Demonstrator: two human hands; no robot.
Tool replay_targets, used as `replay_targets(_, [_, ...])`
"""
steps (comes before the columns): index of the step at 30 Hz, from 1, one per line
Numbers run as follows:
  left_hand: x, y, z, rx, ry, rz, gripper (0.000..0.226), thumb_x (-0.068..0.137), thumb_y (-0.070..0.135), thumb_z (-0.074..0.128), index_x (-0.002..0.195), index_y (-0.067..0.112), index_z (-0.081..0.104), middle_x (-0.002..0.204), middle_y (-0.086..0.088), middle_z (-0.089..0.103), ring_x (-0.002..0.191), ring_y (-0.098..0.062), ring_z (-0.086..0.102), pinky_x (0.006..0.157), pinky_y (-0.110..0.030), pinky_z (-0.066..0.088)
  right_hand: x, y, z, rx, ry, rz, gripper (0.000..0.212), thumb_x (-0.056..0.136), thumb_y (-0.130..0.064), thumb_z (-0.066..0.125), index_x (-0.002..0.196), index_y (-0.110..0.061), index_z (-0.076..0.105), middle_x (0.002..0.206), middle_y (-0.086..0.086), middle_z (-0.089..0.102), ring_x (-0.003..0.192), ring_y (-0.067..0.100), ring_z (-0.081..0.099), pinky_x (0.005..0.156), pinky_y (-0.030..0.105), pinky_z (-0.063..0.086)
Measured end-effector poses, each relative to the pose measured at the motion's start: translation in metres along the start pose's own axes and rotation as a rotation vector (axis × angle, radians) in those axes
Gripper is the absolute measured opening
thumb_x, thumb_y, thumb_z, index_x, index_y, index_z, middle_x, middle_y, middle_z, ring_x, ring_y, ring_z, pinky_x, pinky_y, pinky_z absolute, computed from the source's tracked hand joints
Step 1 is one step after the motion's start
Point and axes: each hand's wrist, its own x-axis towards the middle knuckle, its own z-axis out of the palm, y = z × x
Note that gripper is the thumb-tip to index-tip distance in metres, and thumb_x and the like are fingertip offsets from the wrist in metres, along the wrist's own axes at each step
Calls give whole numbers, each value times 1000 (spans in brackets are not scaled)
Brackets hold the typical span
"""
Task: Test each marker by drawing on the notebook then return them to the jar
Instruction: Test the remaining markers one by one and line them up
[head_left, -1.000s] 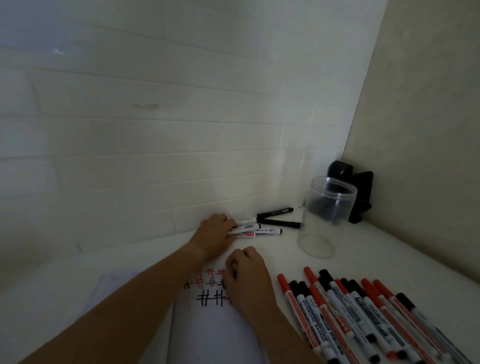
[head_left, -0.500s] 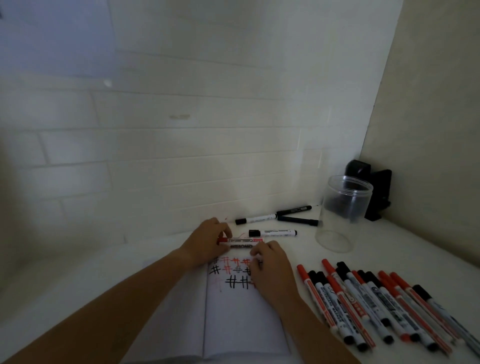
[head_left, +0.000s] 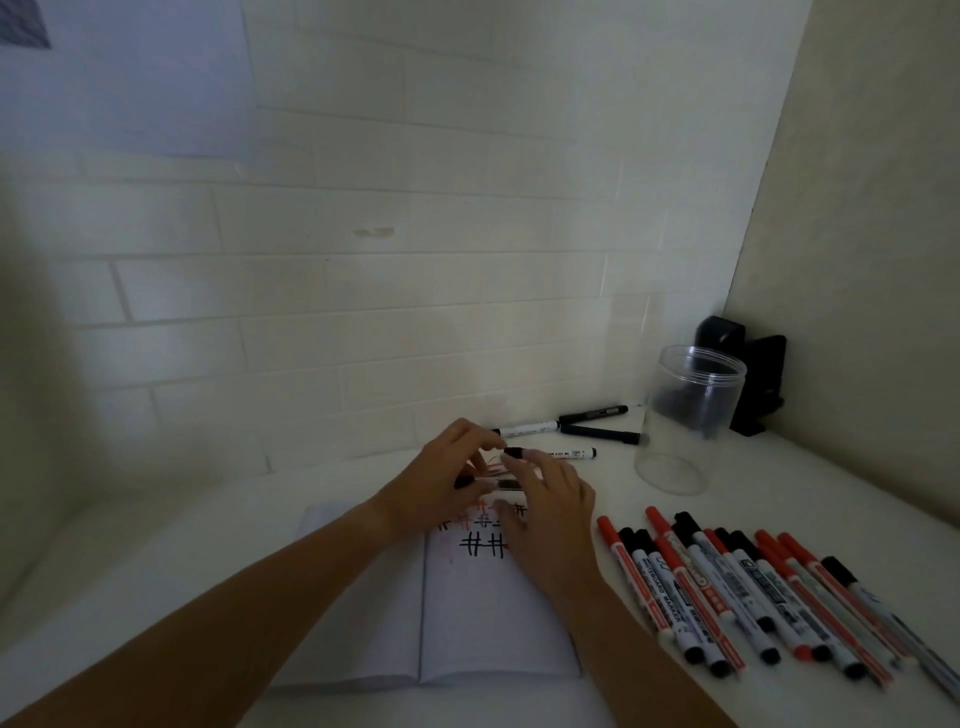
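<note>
The left hand (head_left: 441, 480) curls its grip round a black-capped white marker (head_left: 485, 484), held level over the top of the open white notebook (head_left: 467, 613). The right hand (head_left: 553, 512) touches the same marker with loosely spread, half-straight fingers; whether it pinches it I cannot tell. The clear plastic jar (head_left: 688, 421) stands upright near the desk's (head_left: 779, 483) far right corner, while a row of red and black markers (head_left: 753, 597) lies along the right edge.

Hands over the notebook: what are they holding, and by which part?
The left hand grips a marker near its black end; the right hand meets its other end, grip unclear.
</note>
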Motion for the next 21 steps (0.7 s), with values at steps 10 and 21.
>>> replay_targets(10, [-37,-14,5,511,30,15,44,103,45,30,100,15,63,91,1,59,79,-16,51,69,-36,45,-4,-5,-7,-75,39,-167,31,95,-40,45,111,-27,68,106,-8,66,98,15,60,88,35,43])
replay_targets(21, [-57,-7,12,357,19,-19,63,104,54,23,123,10,64,92,-1,59,82,-16,49,72,-32,41,-11,-22,-12,-217,-64,-369,32,101,-48,37,108,-31,64,66,-7,56,49,9,50,45,20,27])
